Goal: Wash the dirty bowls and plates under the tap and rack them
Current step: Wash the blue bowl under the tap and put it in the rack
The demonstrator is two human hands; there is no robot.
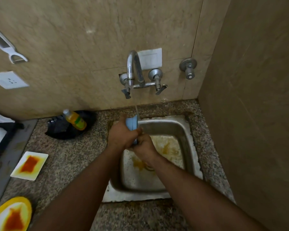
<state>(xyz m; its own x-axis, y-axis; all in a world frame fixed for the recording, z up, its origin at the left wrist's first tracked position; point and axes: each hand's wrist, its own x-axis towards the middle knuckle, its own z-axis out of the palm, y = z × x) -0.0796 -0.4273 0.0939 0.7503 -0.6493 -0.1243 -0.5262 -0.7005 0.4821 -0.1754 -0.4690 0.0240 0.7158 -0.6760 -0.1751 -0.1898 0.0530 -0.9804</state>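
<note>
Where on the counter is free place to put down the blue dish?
Bare granite lies between the square white plate and the sink, and in front of the sink. The back left is crowded: a black tray with a soap bottle.

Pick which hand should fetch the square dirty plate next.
Left. The square plate lies on the counter left of the sink, on the left hand's side. The right hand would probably cross over.

A home kitchen: a steel sink (pixel 182 129) set into a speckled stone surface (pixel 77 152), a wall tap (pixel 135 72) on beige tiles, a dish-soap bottle (pixel 76 120), sauce-stained plates (pixel 30 165) and a hanging peeler (pixel 8 49).
</note>
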